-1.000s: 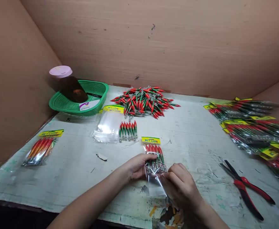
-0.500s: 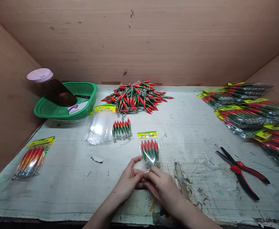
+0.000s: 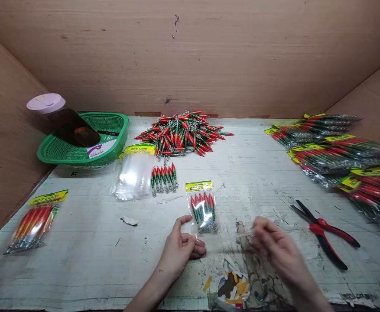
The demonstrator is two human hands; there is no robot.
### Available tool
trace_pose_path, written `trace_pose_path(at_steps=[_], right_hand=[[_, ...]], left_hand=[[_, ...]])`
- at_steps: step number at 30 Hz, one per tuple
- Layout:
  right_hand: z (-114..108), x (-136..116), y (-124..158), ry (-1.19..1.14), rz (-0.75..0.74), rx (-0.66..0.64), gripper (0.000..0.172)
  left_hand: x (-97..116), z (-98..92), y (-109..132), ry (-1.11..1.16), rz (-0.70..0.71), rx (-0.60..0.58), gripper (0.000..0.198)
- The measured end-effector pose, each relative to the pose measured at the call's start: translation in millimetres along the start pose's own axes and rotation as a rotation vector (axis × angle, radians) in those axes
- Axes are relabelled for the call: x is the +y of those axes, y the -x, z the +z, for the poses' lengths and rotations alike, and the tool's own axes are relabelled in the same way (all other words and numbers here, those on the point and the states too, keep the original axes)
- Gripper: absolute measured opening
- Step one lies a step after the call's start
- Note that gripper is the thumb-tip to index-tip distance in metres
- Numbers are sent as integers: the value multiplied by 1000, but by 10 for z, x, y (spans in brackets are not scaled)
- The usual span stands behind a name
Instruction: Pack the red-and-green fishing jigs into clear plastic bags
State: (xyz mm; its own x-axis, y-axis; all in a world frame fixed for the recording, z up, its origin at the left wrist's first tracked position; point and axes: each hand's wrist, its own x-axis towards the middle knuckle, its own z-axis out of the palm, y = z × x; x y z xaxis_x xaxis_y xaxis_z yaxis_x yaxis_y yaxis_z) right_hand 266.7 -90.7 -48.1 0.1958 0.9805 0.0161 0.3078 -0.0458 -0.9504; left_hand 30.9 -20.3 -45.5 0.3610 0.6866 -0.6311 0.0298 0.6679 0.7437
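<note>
A clear packet of red-and-green fishing lures (image 3: 204,208), with a yellow header, lies flat in front of me. My left hand (image 3: 180,245) is at its lower left corner, the index finger along the packet's side and the thumb closed against curled fingers at its bottom edge. Off to the right of the packet, my right hand (image 3: 276,247) is blurred, its fingers pinched together. A faint clear plastic strip (image 3: 233,235) stretches from the packet's bottom end towards those fingertips. Several loose lures (image 3: 164,178) lie in a row beyond, next to a stack of clear header bags (image 3: 134,175).
At the back is a heap of lures (image 3: 185,134). Filled packets (image 3: 326,151) are piled at the right, above red-and-black pliers (image 3: 319,229). A green basket (image 3: 121,138) with a lidded bottle (image 3: 76,128) stands left, and another lure packet (image 3: 35,221) lies near the left edge.
My right hand has moved away to the right from beside my left hand, uncovering a torn patch of tabletop. The left hand stays by the packet. The view has shifted slightly.
</note>
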Motion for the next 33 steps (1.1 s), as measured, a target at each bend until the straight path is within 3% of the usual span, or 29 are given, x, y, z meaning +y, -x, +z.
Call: trace_pose_path(at_steps=[2, 5, 7, 8, 11, 13, 16, 24, 29, 33], right_hand=[[-401, 175, -5, 207, 87, 232, 24], [-673, 260, -50, 745, -28, 426, 33], [-542, 159, -90, 854, -202, 348, 27], [-398, 80, -109, 810, -282, 246, 20], [156, -129, -155, 639, -364, -95, 6], [465, -170, -178, 654, -356, -167, 10], [687, -106, -207, 715, -349, -102, 10], [722, -43, -194, 667, -325, 49, 10], [769, -23, -176, 685, -285, 65, 9], [784, -15, -187, 673, -273, 65, 8]], left_hand=[[-14, -36, 34, -81, 21, 16, 60], [30, -127, 99, -378, 221, 166, 52], [113, -169, 106, -607, 480, 217, 43], [163, -173, 87, -700, 608, 174, 41], [280, -121, -64, -871, 836, -140, 53], [302, -66, -203, -937, 876, -264, 59], [263, -21, -370, -976, 898, -310, 58], [204, -37, -434, -883, 870, -305, 49], [220, -26, -398, -849, 840, -293, 50], [193, -26, -399, -926, 905, -257, 52]])
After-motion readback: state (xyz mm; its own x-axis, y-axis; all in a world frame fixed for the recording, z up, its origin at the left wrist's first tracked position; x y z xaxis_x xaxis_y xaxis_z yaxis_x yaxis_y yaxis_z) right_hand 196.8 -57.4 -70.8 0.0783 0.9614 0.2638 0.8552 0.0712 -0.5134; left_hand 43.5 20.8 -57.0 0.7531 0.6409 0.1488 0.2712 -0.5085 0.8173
